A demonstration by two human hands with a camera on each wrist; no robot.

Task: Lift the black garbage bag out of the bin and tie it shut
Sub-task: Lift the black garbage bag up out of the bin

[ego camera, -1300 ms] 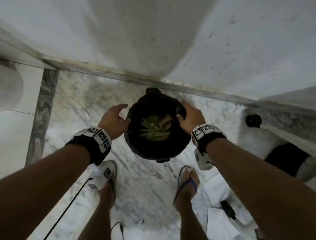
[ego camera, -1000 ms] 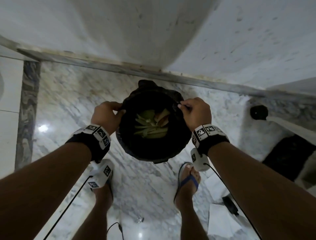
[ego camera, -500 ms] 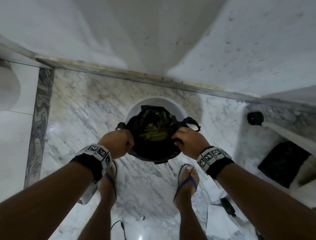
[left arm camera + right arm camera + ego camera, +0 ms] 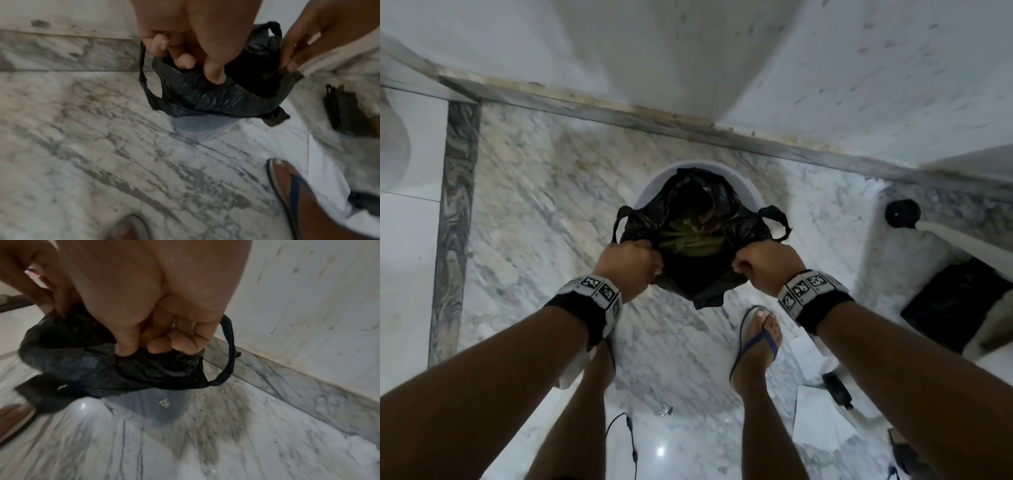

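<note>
Black garbage bag (image 4: 698, 274) hangs above the white bin (image 4: 748, 192) as we grip its rim, left hand (image 4: 628, 263) and right hand (image 4: 768, 262) both clenched; next, we judge, gather the handles (image 4: 777, 219) and knot them.

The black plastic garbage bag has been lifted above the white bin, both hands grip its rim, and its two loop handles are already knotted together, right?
Not quite. The black plastic garbage bag is lifted above the white bin, and the left hand and right hand each keep a grip on its rim, but the two loop handles hang loose and apart, one on each side. The head view shows it.
</note>
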